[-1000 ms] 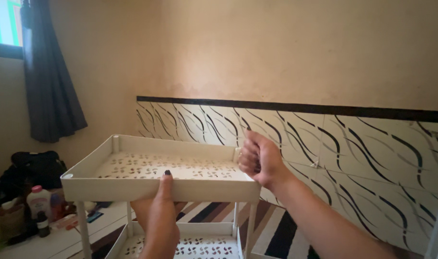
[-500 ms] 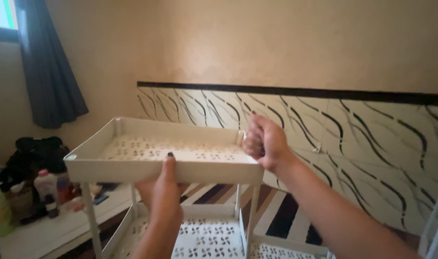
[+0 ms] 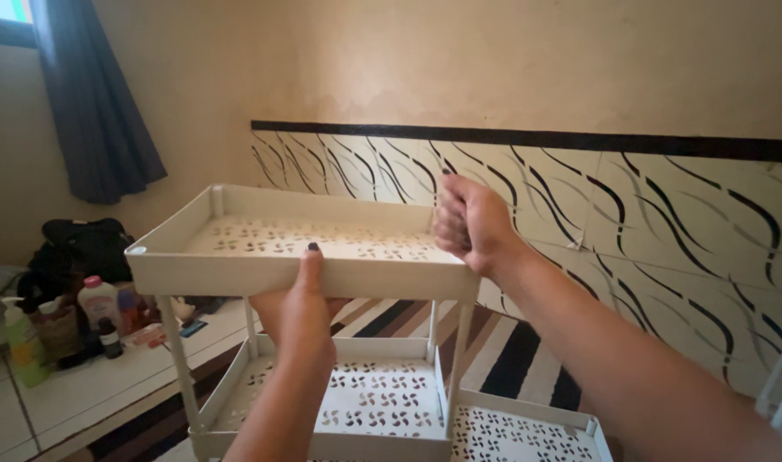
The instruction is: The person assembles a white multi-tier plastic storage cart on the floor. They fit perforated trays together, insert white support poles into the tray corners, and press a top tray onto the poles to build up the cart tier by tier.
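Both hands (image 3: 301,312) (image 3: 469,224) hold bare top tray (image 3: 237,272); lower tray (image 3: 375,400) bare too.

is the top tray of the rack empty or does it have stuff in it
Empty. The top tray shows only its bare perforated floor inside the rim. The left hand grips its front wall and the right hand closes over its far right corner.

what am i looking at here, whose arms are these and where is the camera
The camera sits on a person's head and looks down, so both arms are that person's own. The left hand has its grip on the front wall of the cream top tray of a plastic shelf rack, thumb over the rim. The right hand is a fist at the tray's far right corner. A lower tray sits beneath, on thin posts. Bottles and a dark bag lie at left, below a dark curtain.
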`<state>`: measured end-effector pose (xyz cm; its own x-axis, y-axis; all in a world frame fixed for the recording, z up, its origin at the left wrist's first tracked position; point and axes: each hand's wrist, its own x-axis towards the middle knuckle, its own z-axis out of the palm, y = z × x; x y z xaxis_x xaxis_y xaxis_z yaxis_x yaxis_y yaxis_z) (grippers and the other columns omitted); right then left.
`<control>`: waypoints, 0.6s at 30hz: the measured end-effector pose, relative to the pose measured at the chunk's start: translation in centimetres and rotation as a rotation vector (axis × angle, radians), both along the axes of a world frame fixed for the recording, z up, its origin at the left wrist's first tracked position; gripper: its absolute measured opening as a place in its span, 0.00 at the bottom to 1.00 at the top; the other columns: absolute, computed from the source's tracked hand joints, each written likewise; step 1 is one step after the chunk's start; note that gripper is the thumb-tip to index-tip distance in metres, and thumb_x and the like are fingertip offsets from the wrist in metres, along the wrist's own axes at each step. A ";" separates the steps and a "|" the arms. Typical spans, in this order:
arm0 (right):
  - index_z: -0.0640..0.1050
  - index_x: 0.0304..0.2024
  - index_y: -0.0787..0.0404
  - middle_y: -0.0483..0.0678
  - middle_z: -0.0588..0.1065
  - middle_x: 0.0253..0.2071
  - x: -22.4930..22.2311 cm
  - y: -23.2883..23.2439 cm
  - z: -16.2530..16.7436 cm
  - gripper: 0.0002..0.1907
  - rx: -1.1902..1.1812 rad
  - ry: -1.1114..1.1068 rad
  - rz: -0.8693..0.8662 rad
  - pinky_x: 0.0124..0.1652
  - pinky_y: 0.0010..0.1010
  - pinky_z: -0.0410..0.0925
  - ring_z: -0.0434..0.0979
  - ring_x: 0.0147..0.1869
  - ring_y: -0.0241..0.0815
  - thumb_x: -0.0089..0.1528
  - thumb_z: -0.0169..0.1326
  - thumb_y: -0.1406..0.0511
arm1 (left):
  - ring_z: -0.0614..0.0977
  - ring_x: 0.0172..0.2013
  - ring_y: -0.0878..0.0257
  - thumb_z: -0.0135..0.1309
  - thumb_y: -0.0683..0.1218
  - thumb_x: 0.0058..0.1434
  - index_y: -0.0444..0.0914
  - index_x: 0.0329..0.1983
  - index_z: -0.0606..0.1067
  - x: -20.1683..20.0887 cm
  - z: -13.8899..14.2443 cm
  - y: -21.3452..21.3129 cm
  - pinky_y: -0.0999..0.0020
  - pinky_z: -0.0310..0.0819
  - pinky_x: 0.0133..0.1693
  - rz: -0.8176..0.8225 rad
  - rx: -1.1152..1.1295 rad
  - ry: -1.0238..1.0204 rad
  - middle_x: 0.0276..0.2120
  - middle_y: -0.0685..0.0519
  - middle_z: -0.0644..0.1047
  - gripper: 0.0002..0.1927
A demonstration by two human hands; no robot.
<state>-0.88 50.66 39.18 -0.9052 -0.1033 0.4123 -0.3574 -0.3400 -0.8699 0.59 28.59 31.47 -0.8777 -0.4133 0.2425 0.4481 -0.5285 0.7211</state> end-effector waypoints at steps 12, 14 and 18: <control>0.53 0.12 0.48 0.38 0.49 0.11 1.3 0.5 3.5 0.31 -0.076 0.071 -0.002 0.17 0.31 0.41 0.42 0.13 0.35 0.69 0.45 0.55 | 0.82 0.52 0.52 0.58 0.43 0.58 0.44 0.69 0.51 0.1 -0.2 0.1 0.57 0.83 0.39 0.005 -0.008 -0.026 0.60 0.45 0.70 0.40; 0.55 0.13 0.49 0.39 0.49 0.11 0.6 0.0 0.5 0.29 0.076 -0.003 -0.132 0.18 0.32 0.42 0.43 0.14 0.36 0.68 0.45 0.57 | 0.82 0.52 0.52 0.58 0.44 0.58 0.44 0.70 0.51 0.3 -0.3 0.1 0.57 0.84 0.39 -0.022 -0.017 0.045 0.60 0.44 0.70 0.40; 0.53 0.11 0.49 0.39 0.48 0.10 -1.7 1.7 -1.3 0.32 -0.056 0.000 0.018 0.16 0.31 0.40 0.42 0.13 0.35 0.70 0.44 0.54 | 0.81 0.54 0.54 0.61 0.44 0.58 0.42 0.69 0.54 0.4 -0.1 0.2 0.55 0.84 0.39 0.012 0.001 0.035 0.62 0.46 0.68 0.40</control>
